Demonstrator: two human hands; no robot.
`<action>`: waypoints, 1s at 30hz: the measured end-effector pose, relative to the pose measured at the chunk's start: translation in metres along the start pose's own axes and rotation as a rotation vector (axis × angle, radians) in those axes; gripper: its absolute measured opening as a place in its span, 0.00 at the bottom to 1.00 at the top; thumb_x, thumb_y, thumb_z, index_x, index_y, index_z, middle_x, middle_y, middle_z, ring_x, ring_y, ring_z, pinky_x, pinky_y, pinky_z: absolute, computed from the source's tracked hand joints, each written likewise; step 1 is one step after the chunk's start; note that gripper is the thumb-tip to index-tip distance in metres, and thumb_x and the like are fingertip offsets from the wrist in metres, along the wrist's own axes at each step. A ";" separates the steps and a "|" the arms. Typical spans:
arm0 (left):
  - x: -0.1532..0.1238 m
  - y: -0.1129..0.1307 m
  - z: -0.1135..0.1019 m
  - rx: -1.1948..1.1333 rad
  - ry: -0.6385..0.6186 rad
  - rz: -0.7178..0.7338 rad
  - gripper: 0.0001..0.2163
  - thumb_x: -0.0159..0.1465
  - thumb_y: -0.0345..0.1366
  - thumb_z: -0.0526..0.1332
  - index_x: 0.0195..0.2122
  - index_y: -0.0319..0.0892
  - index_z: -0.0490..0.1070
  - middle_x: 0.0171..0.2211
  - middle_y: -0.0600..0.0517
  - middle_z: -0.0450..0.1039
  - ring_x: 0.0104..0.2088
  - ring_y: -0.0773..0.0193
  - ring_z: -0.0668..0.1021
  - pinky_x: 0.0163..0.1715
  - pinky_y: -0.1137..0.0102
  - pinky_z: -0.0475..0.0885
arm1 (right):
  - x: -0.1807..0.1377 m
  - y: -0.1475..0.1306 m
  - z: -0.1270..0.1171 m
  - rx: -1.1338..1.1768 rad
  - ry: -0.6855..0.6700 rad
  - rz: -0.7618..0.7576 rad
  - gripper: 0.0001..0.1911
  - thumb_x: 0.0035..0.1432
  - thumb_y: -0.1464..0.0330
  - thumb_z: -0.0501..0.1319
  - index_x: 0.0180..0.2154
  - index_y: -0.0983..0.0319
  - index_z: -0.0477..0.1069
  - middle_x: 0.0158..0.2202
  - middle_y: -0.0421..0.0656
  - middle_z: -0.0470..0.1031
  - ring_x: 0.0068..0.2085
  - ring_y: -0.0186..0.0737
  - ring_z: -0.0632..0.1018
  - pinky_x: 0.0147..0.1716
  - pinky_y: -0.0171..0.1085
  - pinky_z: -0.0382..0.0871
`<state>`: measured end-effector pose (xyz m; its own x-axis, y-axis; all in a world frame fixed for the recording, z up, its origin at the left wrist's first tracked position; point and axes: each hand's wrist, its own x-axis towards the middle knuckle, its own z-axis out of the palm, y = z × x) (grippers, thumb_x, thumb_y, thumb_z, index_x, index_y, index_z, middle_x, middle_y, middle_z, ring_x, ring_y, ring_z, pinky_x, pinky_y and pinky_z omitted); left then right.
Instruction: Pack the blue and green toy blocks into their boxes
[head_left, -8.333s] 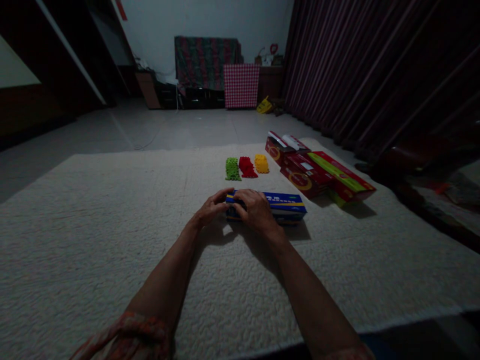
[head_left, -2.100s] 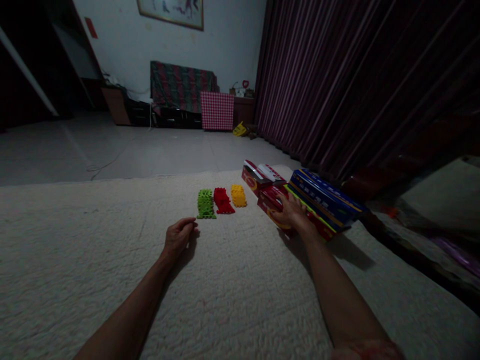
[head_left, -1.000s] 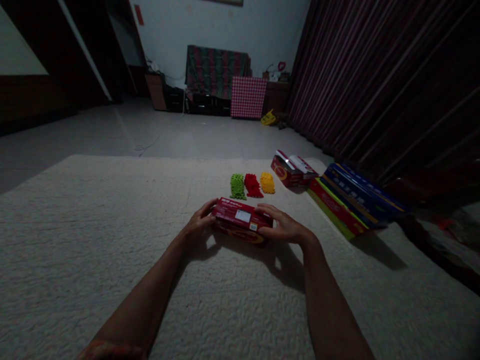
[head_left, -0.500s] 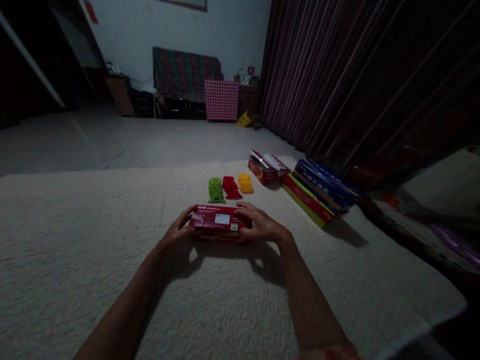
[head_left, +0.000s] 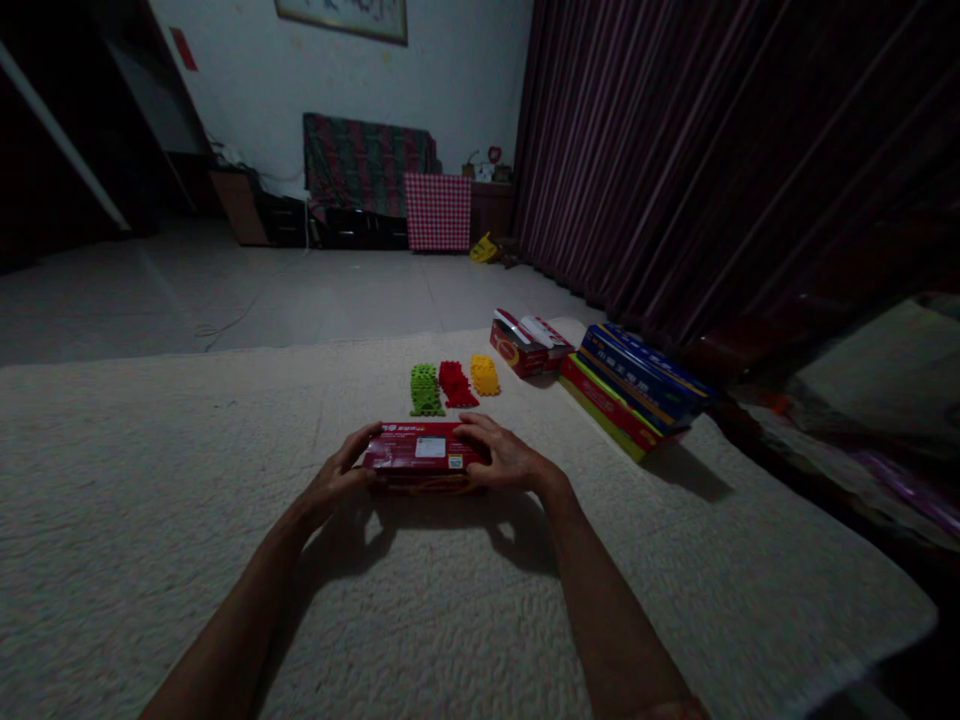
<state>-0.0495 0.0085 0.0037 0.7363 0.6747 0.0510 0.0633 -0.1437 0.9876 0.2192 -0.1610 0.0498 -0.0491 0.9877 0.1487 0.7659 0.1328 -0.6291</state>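
A flat red box (head_left: 420,452) with a white label lies on the cream quilted mat (head_left: 150,480) in front of me. My left hand (head_left: 335,479) grips its left end and my right hand (head_left: 504,462) grips its right end, fingers curled over the top edge. Just beyond it sit three small piles of plastic pieces: green (head_left: 425,390), red (head_left: 455,384) and yellow (head_left: 484,375).
To the right on the mat lie a stack of long boxes, blue on top (head_left: 643,366), and an opened red box (head_left: 525,344). Dark curtains (head_left: 712,150) hang on the right. Bare floor and low furniture with a checked cloth (head_left: 437,211) lie beyond the mat.
The blue box I held earlier now lies on the stack at right. My right hand took a red box from there and both hands brought it in front of me.
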 end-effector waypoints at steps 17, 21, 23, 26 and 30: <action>0.002 -0.001 -0.003 -0.049 -0.019 0.032 0.32 0.51 0.37 0.68 0.60 0.44 0.69 0.61 0.40 0.69 0.59 0.41 0.72 0.57 0.51 0.70 | 0.002 0.006 -0.004 -0.014 0.018 0.031 0.30 0.52 0.69 0.67 0.59 0.59 0.71 0.70 0.53 0.59 0.69 0.56 0.63 0.67 0.58 0.57; 0.003 -0.002 -0.006 -0.012 -0.038 0.042 0.31 0.51 0.36 0.68 0.59 0.45 0.70 0.61 0.41 0.69 0.59 0.41 0.73 0.55 0.50 0.72 | 0.000 0.004 -0.007 0.008 -0.025 0.049 0.31 0.54 0.68 0.67 0.60 0.58 0.69 0.71 0.52 0.56 0.70 0.57 0.60 0.68 0.60 0.55; 0.003 -0.002 -0.006 0.006 -0.034 0.060 0.31 0.51 0.37 0.69 0.58 0.45 0.71 0.62 0.41 0.67 0.61 0.39 0.70 0.56 0.50 0.72 | 0.000 0.003 -0.009 0.015 -0.066 0.051 0.34 0.54 0.67 0.68 0.63 0.58 0.67 0.73 0.52 0.53 0.71 0.58 0.58 0.68 0.61 0.54; 0.002 -0.001 -0.004 0.058 -0.033 0.089 0.31 0.51 0.39 0.69 0.58 0.46 0.72 0.67 0.42 0.61 0.66 0.36 0.63 0.57 0.50 0.72 | 0.003 0.000 -0.011 -0.014 -0.099 0.020 0.36 0.54 0.68 0.68 0.64 0.57 0.65 0.72 0.51 0.54 0.71 0.57 0.57 0.68 0.60 0.53; 0.002 0.004 -0.002 0.088 -0.038 0.077 0.31 0.51 0.42 0.69 0.58 0.47 0.72 0.70 0.43 0.56 0.70 0.35 0.58 0.58 0.50 0.71 | 0.009 -0.008 -0.014 -0.084 -0.104 -0.054 0.29 0.57 0.71 0.65 0.61 0.57 0.68 0.62 0.50 0.66 0.64 0.53 0.66 0.65 0.57 0.61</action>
<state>-0.0494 0.0104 0.0082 0.7662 0.6314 0.1192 0.0627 -0.2581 0.9641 0.2211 -0.1548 0.0667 -0.1546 0.9831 0.0983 0.8110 0.1831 -0.5556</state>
